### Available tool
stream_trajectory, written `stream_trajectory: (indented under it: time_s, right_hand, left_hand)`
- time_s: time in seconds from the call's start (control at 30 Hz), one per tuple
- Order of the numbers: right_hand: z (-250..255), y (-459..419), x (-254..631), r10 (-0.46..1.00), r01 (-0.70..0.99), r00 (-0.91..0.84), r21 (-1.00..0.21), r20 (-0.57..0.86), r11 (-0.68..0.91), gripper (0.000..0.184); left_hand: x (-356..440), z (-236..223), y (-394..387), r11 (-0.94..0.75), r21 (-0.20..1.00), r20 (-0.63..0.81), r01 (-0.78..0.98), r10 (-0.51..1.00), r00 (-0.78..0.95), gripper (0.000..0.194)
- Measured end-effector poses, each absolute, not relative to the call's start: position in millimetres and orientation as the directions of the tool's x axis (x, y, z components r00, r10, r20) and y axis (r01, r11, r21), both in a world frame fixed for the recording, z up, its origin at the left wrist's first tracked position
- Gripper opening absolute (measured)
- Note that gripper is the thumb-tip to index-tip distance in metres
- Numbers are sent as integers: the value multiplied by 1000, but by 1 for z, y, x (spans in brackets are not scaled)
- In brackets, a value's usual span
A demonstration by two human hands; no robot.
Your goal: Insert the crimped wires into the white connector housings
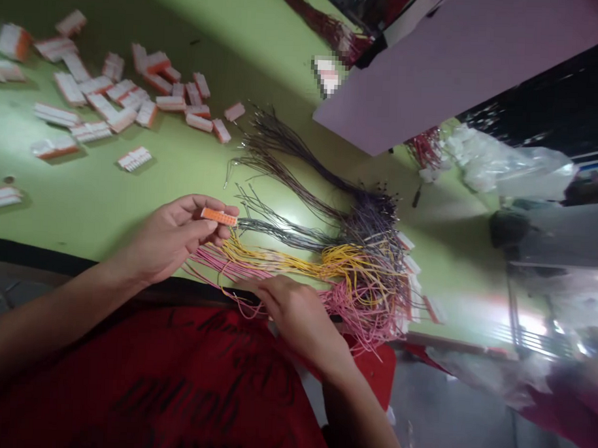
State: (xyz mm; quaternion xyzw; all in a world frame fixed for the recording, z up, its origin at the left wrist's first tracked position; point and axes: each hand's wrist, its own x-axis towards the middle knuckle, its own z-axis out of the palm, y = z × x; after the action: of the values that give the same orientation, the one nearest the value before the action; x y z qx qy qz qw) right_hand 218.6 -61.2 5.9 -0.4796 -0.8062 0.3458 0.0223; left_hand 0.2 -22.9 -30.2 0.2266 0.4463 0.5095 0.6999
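Observation:
Between the thumb and fingers of my left hand is a small orange and white connector housing, its orange face with a row of holes turned up. My right hand is closed over the pink wires near the table's front edge. Its fingertips are blurred, and I cannot make out what lies between them. Just beyond run the yellow wires, and past those the grey wires. Farther back lie dark wires with metal tips at their left ends.
Many loose orange and white connector housings are scattered over the green table at the left. A pale purple panel juts in from the upper right. Clear plastic bags lie at the right, and red wires at the back.

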Motion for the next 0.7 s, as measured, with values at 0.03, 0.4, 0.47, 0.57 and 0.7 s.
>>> stream_trajectory:
  time_s: [0.03,0.4,0.47,0.57,0.7]
  right_hand:
    - [7,-61,226,780,747,-545,-599,-306,287,19]
    - [31,-55,235,923,558,-362,-823,-131,102,20]
    - [9,-57,223,922,542,-352,-838,-161,61,19]
    - [-20,-62,209,903,590,-387,-803,-187,87,18]
    - [-35,-62,208,927,682,-296,-730,-231,36,21]
  left_hand:
    - [-1,-30,-24,389,772,-400,-502,912,91,9]
    - [-6,-29,-42,243,968,-249,57,919,305,17]
    - [-17,-32,-41,143,968,-194,205,948,253,19]
    - [-30,-44,-40,-64,897,-98,437,935,340,20]
    - [-29,-58,-45,-121,870,-136,478,873,468,23]
